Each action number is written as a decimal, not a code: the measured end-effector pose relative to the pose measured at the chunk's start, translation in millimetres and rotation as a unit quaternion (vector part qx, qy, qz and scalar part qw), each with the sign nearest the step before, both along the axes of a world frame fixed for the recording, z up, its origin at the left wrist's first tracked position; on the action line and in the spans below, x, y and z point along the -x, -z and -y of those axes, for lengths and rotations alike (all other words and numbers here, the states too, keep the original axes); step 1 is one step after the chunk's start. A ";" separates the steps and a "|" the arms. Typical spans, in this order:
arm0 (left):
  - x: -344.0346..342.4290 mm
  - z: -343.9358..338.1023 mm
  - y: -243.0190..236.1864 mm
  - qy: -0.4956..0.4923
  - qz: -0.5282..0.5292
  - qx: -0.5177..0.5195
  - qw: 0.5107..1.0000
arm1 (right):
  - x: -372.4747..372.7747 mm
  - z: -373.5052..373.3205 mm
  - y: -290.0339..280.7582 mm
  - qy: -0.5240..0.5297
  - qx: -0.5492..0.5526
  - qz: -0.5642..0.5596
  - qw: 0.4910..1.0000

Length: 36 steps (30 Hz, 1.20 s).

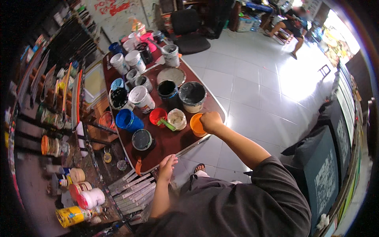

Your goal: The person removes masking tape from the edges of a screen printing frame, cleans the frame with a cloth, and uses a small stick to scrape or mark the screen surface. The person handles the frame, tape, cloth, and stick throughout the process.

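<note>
My right hand [212,121] is closed at the right rim of an orange plastic cup [196,127], near the table's right edge; its fingertips are partly hidden. My left hand [167,167] is raised by the near edge with nothing visible in it, fingers loosely extended. Left of the orange cup stand a white tub [177,119] with pale residue and a red cup [157,114]. A green-handled tool [167,125] leans across these two. Behind them are a dark-lined bucket [192,94] and a black-lined container [167,90].
The dark red table [166,148] carries several paint pots, including a blue bucket [128,120] and a dark-lidded jar [143,140]. Paint-marked racks with tubs stand left. Black shirts with pale prints [321,170] are at right. A person [292,25] sits far back, beyond an office chair [187,33].
</note>
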<state>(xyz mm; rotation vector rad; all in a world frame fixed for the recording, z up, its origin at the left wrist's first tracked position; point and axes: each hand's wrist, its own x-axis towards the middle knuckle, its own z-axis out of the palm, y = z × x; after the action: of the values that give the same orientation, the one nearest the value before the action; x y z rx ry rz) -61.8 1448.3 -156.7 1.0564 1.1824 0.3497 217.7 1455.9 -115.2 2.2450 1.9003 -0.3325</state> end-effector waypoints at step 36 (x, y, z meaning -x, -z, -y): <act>-196.1 662.1 -95.6 0.842 0.169 0.075 0.507 | 363.6 866.6 -112.0 0.593 -0.796 0.032 0.117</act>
<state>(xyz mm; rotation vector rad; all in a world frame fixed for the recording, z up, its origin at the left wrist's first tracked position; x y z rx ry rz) 134.2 786.2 -61.1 1.4017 -0.5419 -1.0634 -145.9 589.3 -3.2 -1.2406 0.6561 -1.0640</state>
